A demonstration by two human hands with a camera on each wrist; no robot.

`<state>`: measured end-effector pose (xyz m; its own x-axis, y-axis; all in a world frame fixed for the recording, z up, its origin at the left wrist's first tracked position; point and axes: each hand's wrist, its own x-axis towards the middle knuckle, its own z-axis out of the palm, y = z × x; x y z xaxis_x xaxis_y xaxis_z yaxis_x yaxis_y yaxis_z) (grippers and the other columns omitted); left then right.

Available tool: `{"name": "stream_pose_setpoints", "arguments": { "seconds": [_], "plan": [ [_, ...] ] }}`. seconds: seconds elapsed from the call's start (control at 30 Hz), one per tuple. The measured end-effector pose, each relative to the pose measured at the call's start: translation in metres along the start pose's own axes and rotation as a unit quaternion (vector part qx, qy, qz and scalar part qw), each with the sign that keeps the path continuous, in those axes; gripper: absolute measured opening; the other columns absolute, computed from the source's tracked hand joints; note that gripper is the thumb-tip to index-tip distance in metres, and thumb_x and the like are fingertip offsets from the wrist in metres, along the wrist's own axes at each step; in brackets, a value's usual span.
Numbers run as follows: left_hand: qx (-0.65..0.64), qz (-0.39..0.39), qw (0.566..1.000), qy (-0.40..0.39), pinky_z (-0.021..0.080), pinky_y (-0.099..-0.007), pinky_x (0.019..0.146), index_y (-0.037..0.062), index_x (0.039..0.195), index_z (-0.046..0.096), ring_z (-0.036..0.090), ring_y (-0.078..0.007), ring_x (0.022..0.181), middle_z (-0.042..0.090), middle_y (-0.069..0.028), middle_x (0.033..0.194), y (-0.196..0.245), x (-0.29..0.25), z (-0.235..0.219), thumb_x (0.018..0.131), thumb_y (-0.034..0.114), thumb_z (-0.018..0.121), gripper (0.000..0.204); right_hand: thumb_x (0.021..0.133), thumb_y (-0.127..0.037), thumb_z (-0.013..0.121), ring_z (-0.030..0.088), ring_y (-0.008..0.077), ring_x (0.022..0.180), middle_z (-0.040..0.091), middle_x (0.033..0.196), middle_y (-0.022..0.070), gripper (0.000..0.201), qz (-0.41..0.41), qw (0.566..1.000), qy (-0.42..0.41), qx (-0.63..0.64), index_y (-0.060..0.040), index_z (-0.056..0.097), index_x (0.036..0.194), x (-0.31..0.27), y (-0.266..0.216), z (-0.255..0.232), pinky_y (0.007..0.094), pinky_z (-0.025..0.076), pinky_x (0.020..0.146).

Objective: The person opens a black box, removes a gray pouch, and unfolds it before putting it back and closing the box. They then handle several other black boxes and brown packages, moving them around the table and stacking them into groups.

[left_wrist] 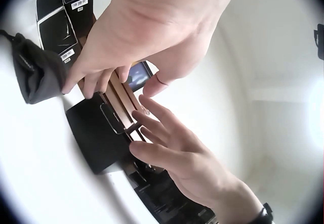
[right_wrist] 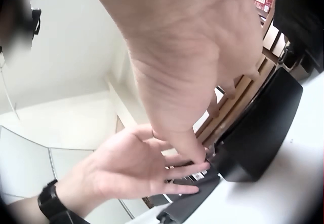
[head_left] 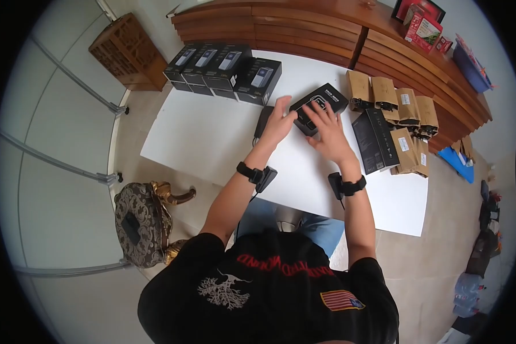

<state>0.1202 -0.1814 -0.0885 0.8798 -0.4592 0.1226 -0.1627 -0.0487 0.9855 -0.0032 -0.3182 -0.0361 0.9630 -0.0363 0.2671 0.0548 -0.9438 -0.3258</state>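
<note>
A black box [head_left: 335, 96] with pale print and an outlined picture on its top lies on the white table [head_left: 206, 126]. My right hand [head_left: 331, 137] is over it with fingers spread and straight, overlapping its top in the head view. At the box's left corner is my left hand [head_left: 277, 127], its fingers loosely extended and holding nothing. The box [left_wrist: 96, 135] shows a plain dark side below both hands in the left wrist view. A dark drawstring pouch [left_wrist: 38, 69] lies beside the left hand, partly hidden by it in the head view.
Stacked black product boxes [head_left: 229, 66] stand at the back left. Several brown paper packets [head_left: 407, 106] with black contents sit at the right, beside another black box [head_left: 375, 140] with lettering. A wooden cabinet [head_left: 304, 34] backs the table; an ornate chair [head_left: 140, 223] stands left.
</note>
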Motion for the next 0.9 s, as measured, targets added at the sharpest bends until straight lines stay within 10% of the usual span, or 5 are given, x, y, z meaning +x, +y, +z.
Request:
{"name": "stream_pose_setpoints", "arguments": {
  "seconds": [0.4,0.57,0.7,0.8,0.9],
  "plan": [
    [-0.075,0.036,0.996,0.020,0.044,-0.0261,0.089,0.0034,0.127,0.050,0.057,-0.0133,0.092,0.064,-0.0070,0.104,0.017,-0.065,-0.008,0.088,-0.002,0.049,0.039,0.078,-0.002,0.064,0.057,0.0305,0.114,0.061,0.115,0.0135,0.060,-0.107,0.993,0.033,0.023,-0.0124,0.050,0.136,-0.037,-0.007,0.018,0.0462,0.040,0.107],
    [-0.074,0.068,0.993,0.065,0.046,-0.0268,0.085,0.0054,0.120,0.054,0.055,-0.0127,0.096,0.062,-0.0054,0.104,0.021,-0.081,-0.039,0.085,-0.005,0.050,0.037,0.074,-0.001,0.065,0.065,0.0271,0.086,0.065,0.092,0.0074,0.045,-0.114,0.992,0.034,0.044,-0.0110,0.062,0.118,-0.054,-0.018,-0.004,0.0354,0.054,0.077],
    [-0.041,0.038,0.997,0.048,0.045,-0.0294,0.088,0.0059,0.125,0.051,0.055,-0.0168,0.102,0.057,-0.0090,0.116,0.019,-0.089,-0.034,0.084,0.002,0.057,0.041,0.074,0.002,0.065,0.063,0.0283,0.071,0.064,0.078,0.0091,0.021,-0.124,0.949,0.282,0.060,-0.0079,0.068,0.093,-0.016,-0.016,-0.070,0.0361,0.052,0.066],
    [0.088,0.037,0.995,-0.002,0.043,-0.0336,0.098,0.0073,0.132,0.046,0.054,-0.0238,0.115,0.047,-0.0126,0.133,0.031,-0.095,-0.008,0.083,0.011,0.067,0.054,0.078,-0.004,0.069,0.057,0.0329,0.104,0.060,0.117,0.0150,0.052,-0.039,0.908,0.404,-0.106,-0.0121,0.056,0.128,0.044,0.008,-0.095,0.0399,0.048,0.087],
    [0.208,0.087,0.970,-0.092,0.040,-0.0410,0.106,0.0128,0.143,0.037,0.043,-0.0372,0.132,0.033,-0.0179,0.149,0.038,-0.102,0.005,0.076,0.030,0.078,0.081,0.077,-0.010,0.073,0.047,0.0391,0.119,0.047,0.135,0.0177,0.074,0.012,0.932,0.312,-0.185,-0.0146,0.041,0.143,0.053,0.028,-0.064,0.0442,0.043,0.098]
  ]
}}
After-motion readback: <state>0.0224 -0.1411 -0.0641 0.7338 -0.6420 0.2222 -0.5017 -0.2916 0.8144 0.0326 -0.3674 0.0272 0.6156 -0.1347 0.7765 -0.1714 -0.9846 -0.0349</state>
